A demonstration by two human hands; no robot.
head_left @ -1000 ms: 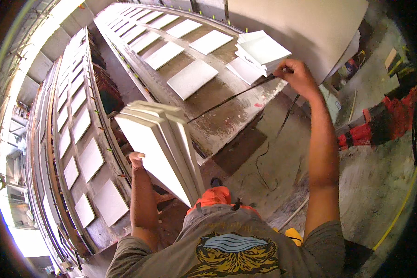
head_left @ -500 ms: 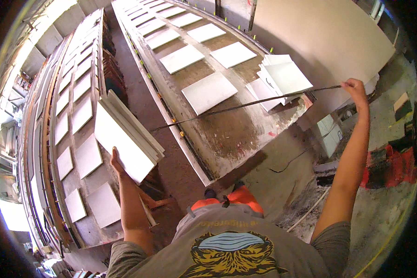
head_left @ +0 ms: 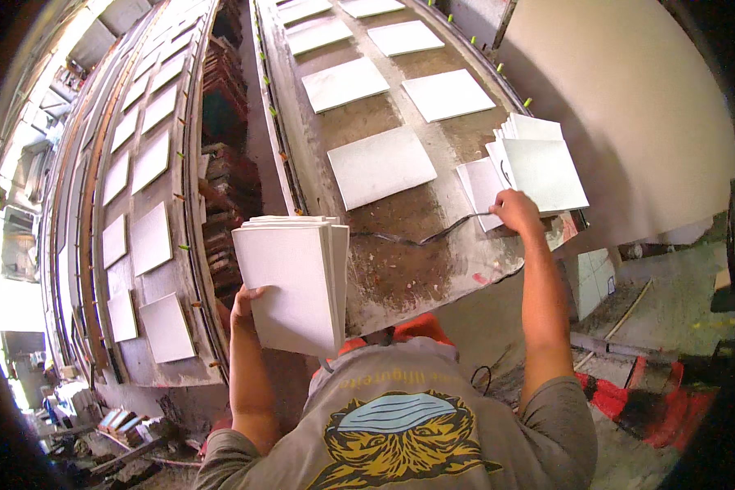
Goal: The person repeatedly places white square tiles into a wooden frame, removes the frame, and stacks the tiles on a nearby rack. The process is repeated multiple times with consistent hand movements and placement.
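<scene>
Since the earlier frame, the right hand (head_left: 514,210) has moved from the right of the frame inward to right of centre, and the dark strap (head_left: 392,238), then drawn straight, now sags and bends. The held stack of white boards (head_left: 292,286), tilted before, stands nearly upright left of centre. The left hand (head_left: 246,305) is partly closed about the stack's left edge, thumb on the front face, fingers hidden behind; this grip probably keeps the loose boards together on edge. The right hand is closed in a pinch on the strap, beside the fanned pile (head_left: 545,171) at the right end of the bench (head_left: 400,282). The strap runs left to the held stack's right edge; whether it passes around the boards cannot be told. Farther up the frame, single boards (head_left: 381,167) lie flat in spaced rows, perhaps so that none overlaps its neighbour. A large pale panel (head_left: 629,106) stands at upper right.
</scene>
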